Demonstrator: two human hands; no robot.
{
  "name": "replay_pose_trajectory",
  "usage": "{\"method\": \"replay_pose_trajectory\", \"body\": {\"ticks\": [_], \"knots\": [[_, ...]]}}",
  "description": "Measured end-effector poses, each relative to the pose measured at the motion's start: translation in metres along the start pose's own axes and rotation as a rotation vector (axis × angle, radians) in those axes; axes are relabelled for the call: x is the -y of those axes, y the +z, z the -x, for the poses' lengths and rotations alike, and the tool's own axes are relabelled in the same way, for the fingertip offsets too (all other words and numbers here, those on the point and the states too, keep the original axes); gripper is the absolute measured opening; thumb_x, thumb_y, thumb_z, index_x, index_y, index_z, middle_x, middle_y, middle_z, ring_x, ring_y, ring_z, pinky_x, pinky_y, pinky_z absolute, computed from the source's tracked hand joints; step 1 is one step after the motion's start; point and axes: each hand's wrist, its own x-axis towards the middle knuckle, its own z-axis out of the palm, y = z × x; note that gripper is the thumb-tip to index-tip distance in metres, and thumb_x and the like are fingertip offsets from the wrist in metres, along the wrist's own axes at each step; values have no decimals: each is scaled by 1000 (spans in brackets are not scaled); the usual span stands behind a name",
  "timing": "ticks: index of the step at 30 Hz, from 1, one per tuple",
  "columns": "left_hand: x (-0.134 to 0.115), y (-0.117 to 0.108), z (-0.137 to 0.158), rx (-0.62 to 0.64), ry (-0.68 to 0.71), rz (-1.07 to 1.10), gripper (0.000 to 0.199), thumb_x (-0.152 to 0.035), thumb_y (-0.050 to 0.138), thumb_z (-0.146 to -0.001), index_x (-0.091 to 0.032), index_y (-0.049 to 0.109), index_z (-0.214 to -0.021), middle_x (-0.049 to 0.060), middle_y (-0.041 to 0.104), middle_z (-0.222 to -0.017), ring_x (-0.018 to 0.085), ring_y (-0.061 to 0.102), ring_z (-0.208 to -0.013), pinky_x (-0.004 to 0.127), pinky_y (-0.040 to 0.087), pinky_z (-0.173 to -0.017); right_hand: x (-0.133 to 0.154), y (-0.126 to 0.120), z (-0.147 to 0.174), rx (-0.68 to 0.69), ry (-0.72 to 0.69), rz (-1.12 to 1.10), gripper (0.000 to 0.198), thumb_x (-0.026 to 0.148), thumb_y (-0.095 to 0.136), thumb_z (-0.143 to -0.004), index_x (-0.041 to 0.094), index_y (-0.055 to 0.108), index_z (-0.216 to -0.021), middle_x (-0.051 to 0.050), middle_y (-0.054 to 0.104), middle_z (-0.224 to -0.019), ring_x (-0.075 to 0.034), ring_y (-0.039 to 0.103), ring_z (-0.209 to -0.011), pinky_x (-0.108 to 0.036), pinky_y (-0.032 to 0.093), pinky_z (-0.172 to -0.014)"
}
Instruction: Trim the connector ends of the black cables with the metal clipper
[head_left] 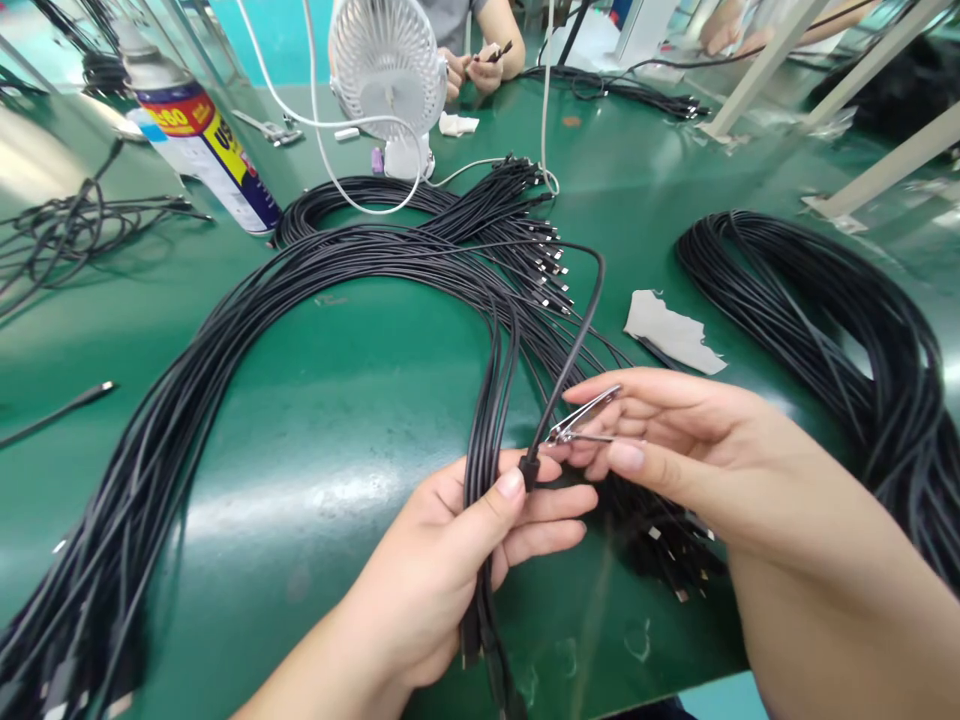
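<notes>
My left hand (480,530) is closed round several black cables (484,450), with their plug ends hanging below the palm. Between its thumb and fingers it also pinches the connector (529,470) of one cable that arcs up and away. My right hand (675,440) holds a silver nail clipper (589,420) between thumb and fingers, its lever raised. The clipper's jaws are close beside that connector; whether they touch it I cannot tell. Behind my hands a large bundle of black cables (360,250) curves across the green table (330,400).
A white fan (390,70) and a spray can (206,140) stand at the back. More coiled cables (817,330) lie at right, near a torn white scrap (671,328). A single cable (64,412) is at left. Across the table, another person's hands (476,70) hold something small and dark.
</notes>
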Motion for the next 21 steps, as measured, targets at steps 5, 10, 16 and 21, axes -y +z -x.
{"method": "replay_pose_trajectory", "body": {"ticks": [5,10,16,21], "knots": [[1,0,0,31,-32,60,16,-27,86,-76,-15,80,-84,0,74,-67,9,71,-56,14,57,-56,-4,-3,4,-126,-112,-20,23,33,85,-79,27,79,-100,-3,81,-90,-13,77,-80,-15,63,-72],[1,-1,2,28,-39,59,15,-24,86,-77,-13,80,-84,0,72,-64,5,66,-53,11,52,-54,-11,11,11,-63,-156,-232,22,30,79,-86,24,77,-107,-3,81,-98,-16,78,-89,-23,64,-84],[2,-2,0,51,-43,14,17,-28,84,-79,-12,77,-79,0,70,-62,5,64,-55,11,50,-56,-14,22,13,-86,-171,-297,20,28,79,-86,25,77,-105,-2,82,-97,-16,79,-87,-26,66,-83],[2,-2,0,48,-41,-17,19,-31,83,-80,-14,76,-80,-1,68,-62,5,62,-55,11,46,-54,-15,23,13,-103,-185,-288,20,25,79,-86,26,77,-106,-2,82,-98,-16,79,-86,-25,66,-82]]}}
